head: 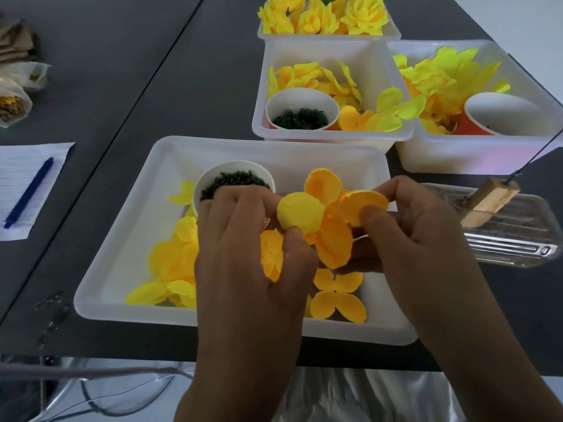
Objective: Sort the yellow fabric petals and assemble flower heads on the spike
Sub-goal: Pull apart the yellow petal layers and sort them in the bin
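Both forearms fwd, left hand (pixel 243 236) & right hand (pixel 417 236) close together, fingers curled, pinching.

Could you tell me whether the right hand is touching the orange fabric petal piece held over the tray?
Touching: the head view shows the right hand pinching the orange fabric petal piece.

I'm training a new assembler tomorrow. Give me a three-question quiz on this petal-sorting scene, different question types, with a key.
1. True or false: both hands hold the same orange petal piece.
2. Which lies on the lined paper? A) scissors B) blue pen C) glue stick
3. Fill in: the paper cup in the near tray holds small ____ parts.

Key
1. True: the left hand and right hand both pinch it.
2. B, the blue pen.
3. Dark.
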Motion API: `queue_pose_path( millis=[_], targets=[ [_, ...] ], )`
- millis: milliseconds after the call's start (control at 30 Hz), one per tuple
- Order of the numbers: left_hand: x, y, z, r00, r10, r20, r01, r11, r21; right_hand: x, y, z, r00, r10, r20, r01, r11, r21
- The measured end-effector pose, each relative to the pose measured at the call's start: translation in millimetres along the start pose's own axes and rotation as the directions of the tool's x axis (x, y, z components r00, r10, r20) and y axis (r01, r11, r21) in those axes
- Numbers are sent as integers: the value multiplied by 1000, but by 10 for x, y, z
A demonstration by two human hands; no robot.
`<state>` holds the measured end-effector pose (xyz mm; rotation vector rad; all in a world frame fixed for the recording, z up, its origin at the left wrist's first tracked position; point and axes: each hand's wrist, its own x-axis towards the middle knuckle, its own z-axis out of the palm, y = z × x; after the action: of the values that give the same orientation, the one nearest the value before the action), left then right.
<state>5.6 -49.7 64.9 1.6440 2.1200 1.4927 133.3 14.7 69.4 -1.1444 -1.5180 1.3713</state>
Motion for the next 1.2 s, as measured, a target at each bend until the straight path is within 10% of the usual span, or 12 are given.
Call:
queue_pose_path(
  millis=[233,633,1200],
  targets=[
    [-39,-7,9,998,-58,17,59,996,-70,-21,0,166,987,130,94,-132,991,15],
    [-26,-73,-64,985,-144,96,148,988,-37,-186,54,380,868,-493,-62,400,767,-501],
    [50,-256,-181,942,-319,105,336,903,-268,45,-13,-64,869,-460,-183,291,774,-562]
  ],
)
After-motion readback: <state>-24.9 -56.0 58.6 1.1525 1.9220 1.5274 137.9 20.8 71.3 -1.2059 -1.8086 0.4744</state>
